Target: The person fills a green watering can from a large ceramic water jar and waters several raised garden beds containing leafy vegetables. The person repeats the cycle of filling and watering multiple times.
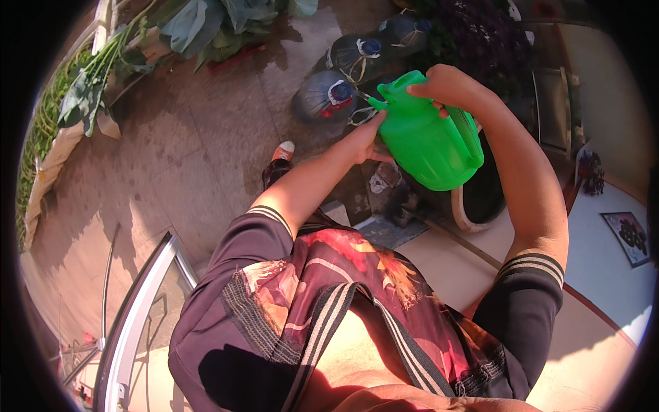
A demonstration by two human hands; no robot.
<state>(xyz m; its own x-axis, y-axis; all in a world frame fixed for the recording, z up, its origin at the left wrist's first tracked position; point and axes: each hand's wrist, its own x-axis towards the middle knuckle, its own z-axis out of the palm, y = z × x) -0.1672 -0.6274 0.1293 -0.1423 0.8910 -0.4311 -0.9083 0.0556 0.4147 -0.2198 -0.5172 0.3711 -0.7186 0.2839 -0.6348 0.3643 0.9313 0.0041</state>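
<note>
A bright green plastic watering can (430,147) is tilted in front of me, its short spout (377,104) towards the upper left. My right hand (444,87) holds it at the top by the opening, where the ribbed handle begins. Against its left side, just below the spout, rests my left hand (369,143), supporting the can. Close to the spout stands a large clear plastic water bottle (323,103) with a blue cap and a red tie at its neck. What is inside the can is hidden.
More large capped bottles (355,54) stand behind, with cords at their necks. Leafy plants (190,26) grow in planters along the upper left. A white-framed door or window (141,304) juts in at lower left. A dark round tub (476,206) with a pale rim lies under the can.
</note>
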